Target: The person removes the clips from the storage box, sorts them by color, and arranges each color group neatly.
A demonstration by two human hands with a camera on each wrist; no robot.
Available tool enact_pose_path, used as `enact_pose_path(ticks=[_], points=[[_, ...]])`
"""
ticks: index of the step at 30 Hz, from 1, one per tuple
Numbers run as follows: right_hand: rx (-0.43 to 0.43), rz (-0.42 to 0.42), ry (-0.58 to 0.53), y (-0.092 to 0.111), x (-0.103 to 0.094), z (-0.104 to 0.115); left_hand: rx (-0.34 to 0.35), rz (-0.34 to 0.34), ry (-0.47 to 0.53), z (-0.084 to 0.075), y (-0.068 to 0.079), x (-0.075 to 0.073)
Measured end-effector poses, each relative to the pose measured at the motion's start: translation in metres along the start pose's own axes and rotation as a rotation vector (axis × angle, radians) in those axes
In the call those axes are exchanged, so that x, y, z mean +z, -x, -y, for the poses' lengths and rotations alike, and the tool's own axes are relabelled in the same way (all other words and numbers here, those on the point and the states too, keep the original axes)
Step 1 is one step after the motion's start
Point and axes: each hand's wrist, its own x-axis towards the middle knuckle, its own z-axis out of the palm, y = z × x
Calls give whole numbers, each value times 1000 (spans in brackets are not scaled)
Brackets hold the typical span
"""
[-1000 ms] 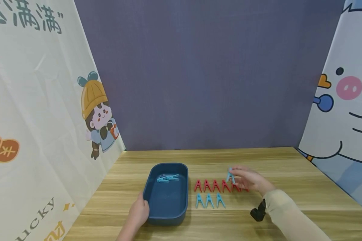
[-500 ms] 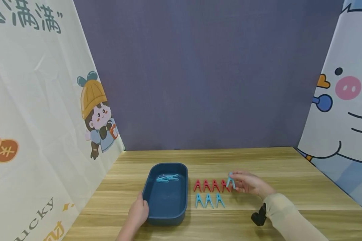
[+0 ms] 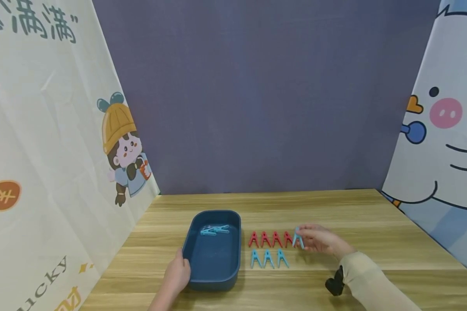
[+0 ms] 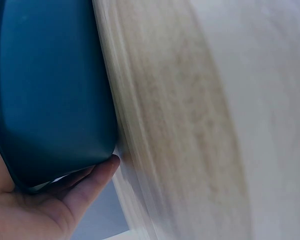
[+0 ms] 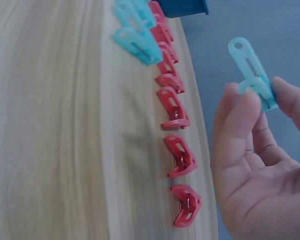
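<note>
My right hand (image 3: 321, 241) pinches a light blue clothespin (image 5: 251, 70) between thumb and fingertips, its two legs spread in an A shape. In the head view it overlaps the right part of a row of red clothespins (image 3: 276, 239); the hand hides the end of that row. Nearer me, three light blue clothespins (image 3: 267, 258) form a shorter row. My left hand (image 3: 177, 271) grips the left side of a dark blue box (image 3: 214, 285); in the left wrist view its fingers (image 4: 92, 187) lie along the box's outer wall. Inside the box lie light blue clothespins (image 3: 215, 230).
Everything stands on a wood-grain table (image 3: 140, 276). A plain grey-blue backdrop (image 3: 257, 95) rises behind it. Printed white cloths with cartoon figures hang on the left and right. A black heart-shaped piece (image 3: 334, 283) sits by the right sleeve cuff.
My right hand has come down and a little nearer with the light blue clothespin. The left hand keeps its hold on the box, and the rows stay put.
</note>
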Motion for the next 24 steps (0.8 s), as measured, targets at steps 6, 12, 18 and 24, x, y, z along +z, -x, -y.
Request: enact_pose_path(ticks=[6, 12, 18, 24], points=[[17, -10, 54, 0, 0, -8, -1, -2, 3, 1, 0, 0], [23, 5, 66, -1, 0, -13, -6, 4, 1, 1, 0, 0], [26, -2, 89, 0, 1, -16, -12, 17, -2, 1, 0, -1], [52, -57, 110, 0, 6, -20, -13, 20, 0, 0, 0, -1]])
